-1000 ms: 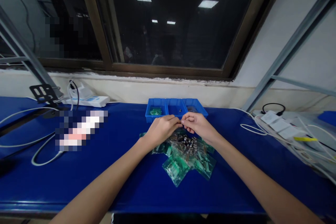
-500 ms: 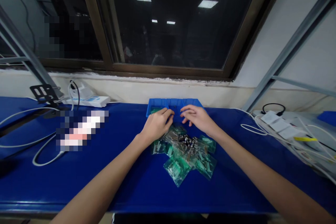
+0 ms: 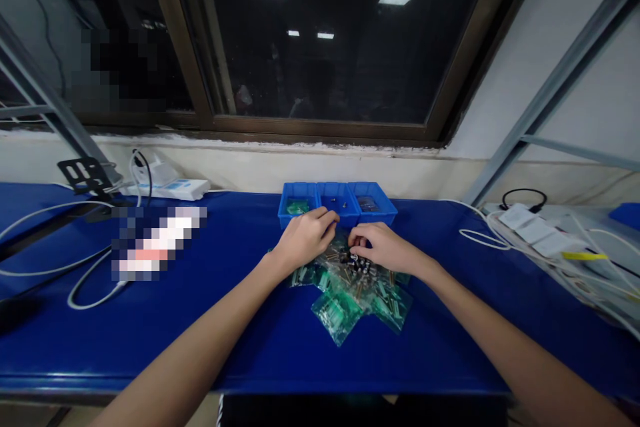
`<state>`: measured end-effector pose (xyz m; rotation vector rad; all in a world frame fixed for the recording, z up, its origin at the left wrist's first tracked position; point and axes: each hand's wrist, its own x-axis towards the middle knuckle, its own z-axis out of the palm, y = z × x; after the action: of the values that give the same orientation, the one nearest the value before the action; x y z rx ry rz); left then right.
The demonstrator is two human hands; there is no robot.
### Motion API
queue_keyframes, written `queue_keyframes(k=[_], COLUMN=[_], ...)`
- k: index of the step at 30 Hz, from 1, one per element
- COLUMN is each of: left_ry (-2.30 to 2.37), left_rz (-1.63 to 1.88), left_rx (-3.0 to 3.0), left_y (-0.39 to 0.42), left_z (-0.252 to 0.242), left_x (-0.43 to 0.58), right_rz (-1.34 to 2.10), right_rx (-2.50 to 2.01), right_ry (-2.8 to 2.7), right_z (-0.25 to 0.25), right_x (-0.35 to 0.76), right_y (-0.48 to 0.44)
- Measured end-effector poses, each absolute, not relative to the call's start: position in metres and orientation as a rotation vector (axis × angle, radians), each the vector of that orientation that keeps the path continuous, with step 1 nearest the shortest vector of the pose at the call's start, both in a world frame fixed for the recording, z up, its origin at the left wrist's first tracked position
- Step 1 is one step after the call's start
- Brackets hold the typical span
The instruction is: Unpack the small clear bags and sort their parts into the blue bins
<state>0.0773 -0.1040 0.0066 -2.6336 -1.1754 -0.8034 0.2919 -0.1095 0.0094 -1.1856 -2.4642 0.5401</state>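
The left hand and right hand are bare. The left forearm and right forearm are bare as well (both look long and tapering through the wide lens).

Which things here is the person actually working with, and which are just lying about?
In use: left hand, right hand, pile of small parts, green bags, blue trays.
Lying about: power strip, white cables, black bracket, white adapters.
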Motion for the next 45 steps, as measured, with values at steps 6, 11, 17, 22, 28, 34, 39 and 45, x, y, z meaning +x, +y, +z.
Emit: queue_keyframes(k=[6,11,17,22,28,34,39,45], left_ry=[-1.184,-1.196,-1.159,-1.035,-1.032,-1.067,-1.082,-1.081], left_rz=[-0.762,-0.732,-0.753,-0.736,-0.766,-0.762,-0.798,-0.808], left_rx=[-2.661,-2.684,-2.686,-2.72,-2.729,-2.715,-2.706,-2.706], left_y=[-0.105,-0.106,-0.106,-0.107,-0.108,-0.106,-0.106,-0.106], left_z=[0.006,0.008,0.01,0.008,0.006,0.005,0.005,0.005], left_x=[0.079,0.081,0.08,0.081,0.085,0.084,0.084,0.084], right_rz=[0.445,0.479,0.441,0.515,0.752,0.87,0.787,0.838], right_rx=[-1.186,-1.221,-1.201,-1.198,-1.107,-1.048,-1.056,-1.076], right_ry=[-2.495,-2.475,-2.426,-2.119,-1.864,-1.817,-1.852,-1.832], right_z=[0.015,0.012,0.009,0.011,0.004,0.0,0.0,0.001], right_x=[0.287,0.287,0.29,0.287,0.278,0.279,0.278,0.276], right_y=[-0.116,-0.114,-0.109,-0.108,-0.111,-0.11,-0.111,-0.113])
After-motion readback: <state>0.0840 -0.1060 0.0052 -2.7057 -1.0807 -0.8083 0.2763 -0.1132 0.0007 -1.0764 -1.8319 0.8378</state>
